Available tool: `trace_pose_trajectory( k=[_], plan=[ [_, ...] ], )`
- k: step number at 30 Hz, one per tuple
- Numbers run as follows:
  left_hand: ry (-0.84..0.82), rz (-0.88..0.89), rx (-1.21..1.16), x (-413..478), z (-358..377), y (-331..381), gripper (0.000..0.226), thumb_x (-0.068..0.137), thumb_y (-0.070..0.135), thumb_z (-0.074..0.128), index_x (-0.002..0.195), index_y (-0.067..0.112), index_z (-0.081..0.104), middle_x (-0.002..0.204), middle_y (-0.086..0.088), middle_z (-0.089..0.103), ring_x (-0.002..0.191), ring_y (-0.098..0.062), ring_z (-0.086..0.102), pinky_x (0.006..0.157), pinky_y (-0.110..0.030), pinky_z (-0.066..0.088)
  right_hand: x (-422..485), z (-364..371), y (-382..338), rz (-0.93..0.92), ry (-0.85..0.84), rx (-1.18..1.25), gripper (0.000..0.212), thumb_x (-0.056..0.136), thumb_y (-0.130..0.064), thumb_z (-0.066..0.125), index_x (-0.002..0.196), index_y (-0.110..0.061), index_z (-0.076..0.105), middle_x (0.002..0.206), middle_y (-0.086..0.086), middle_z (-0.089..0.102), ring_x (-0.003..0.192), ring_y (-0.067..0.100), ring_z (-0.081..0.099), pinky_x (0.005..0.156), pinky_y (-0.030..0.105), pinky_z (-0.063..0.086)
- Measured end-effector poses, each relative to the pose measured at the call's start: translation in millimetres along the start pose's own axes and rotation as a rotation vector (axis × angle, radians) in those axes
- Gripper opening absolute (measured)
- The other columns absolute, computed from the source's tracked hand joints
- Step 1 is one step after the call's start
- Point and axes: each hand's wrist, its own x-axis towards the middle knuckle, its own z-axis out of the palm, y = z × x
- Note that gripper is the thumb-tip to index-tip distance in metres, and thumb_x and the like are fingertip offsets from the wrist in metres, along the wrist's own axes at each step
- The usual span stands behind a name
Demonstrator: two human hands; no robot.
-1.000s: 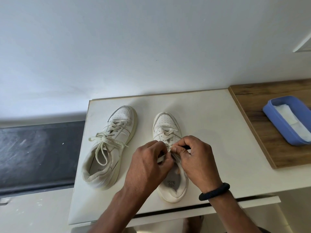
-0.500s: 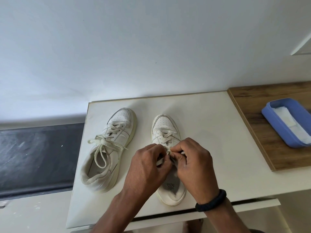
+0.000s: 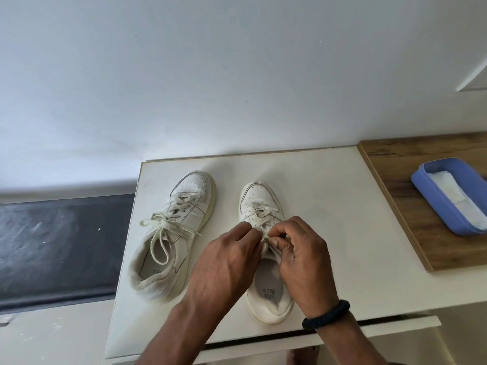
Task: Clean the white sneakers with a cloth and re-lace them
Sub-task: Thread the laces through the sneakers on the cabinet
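Two white sneakers stand toe-away on a white table. The left sneaker is laced, its lace tied in a loose bow. Over the middle of the right sneaker both hands meet. My left hand and my right hand each pinch the lace of this shoe with curled fingers, close together at the top eyelets. The lace ends are hidden under the fingers. A white cloth lies in a blue tray at the right.
The blue tray sits on a wooden board at the table's right end. A white wall rises right behind the table. Left of the table lies a dark surface. A black band circles my right wrist.
Both hands stay pinched on the right sneaker's lace, working it with small finger shifts. The shoes have not moved; the view has dipped slightly.
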Motion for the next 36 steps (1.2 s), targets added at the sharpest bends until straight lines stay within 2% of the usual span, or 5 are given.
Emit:
trace_pose_trajectory(
  k=[9, 16, 25, 32, 36],
  plan=[
    [0.082, -0.123, -0.247, -3.2, 6.6, -5.1, 0.006, 0.092, 0.018, 0.072, 0.096, 0.017, 0.076, 0.084, 0.013, 0.063, 0.066, -0.001, 0.055, 0.061, -0.008, 0.039, -0.7, 3.1, 2.5, 0.013, 0.024, 0.035, 0.02, 0.085, 0.004, 0.072, 0.084, -0.015, 0.065, 0.083, -0.01, 0.062, 0.079, 0.009, 0.062, 0.069, 0.033, 0.056],
    [0.014, 0.08, 0.043, 1.3, 0.1, -0.6, 0.012, 0.089, 0.008, 0.074, 0.079, 0.012, 0.066, 0.071, 0.001, 0.054, 0.052, -0.018, 0.051, 0.045, -0.036, 0.048, -5.6, 12.7, -2.8, 0.2, 0.09, 0.12, 0.012, 0.087, -0.006, 0.075, 0.087, -0.016, 0.068, 0.085, -0.01, 0.067, 0.082, 0.003, 0.064, 0.072, 0.02, 0.054],
    [0.022, 0.087, 0.07, -0.3, 4.0, -0.8, 0.021, 0.081, 0.003, 0.079, 0.074, 0.012, 0.062, 0.068, 0.001, 0.05, 0.051, -0.015, 0.041, 0.039, -0.033, 0.045, -5.3, 13.2, -3.2, 0.006, 0.085, 0.02, 0.021, 0.083, 0.005, 0.073, 0.085, -0.015, 0.065, 0.084, -0.008, 0.063, 0.079, 0.011, 0.062, 0.07, 0.024, 0.053],
    [0.078, -0.25, -0.251, 0.4, 14.6, -12.7, 0.009, 0.085, 0.019, 0.079, 0.079, 0.02, 0.072, 0.077, 0.012, 0.064, 0.065, -0.004, 0.056, 0.059, -0.008, 0.038, -3.3, 10.9, 0.0, 0.003, 0.04, 0.106, 0.021, 0.085, 0.004, 0.07, 0.082, -0.016, 0.065, 0.083, -0.011, 0.062, 0.083, 0.009, 0.061, 0.072, 0.026, 0.052],
    [0.095, -0.224, -0.218, 1.6, 14.6, -15.5, 0.01, 0.082, 0.024, 0.082, 0.082, 0.022, 0.072, 0.079, 0.013, 0.064, 0.065, -0.003, 0.057, 0.058, -0.011, 0.039, -1.2, 5.0, 0.5, -0.026, 0.019, 0.052, 0.02, 0.083, 0.0, 0.072, 0.081, -0.019, 0.067, 0.083, -0.017, 0.061, 0.088, 0.01, 0.056, 0.076, 0.015, 0.044]
  ],
)
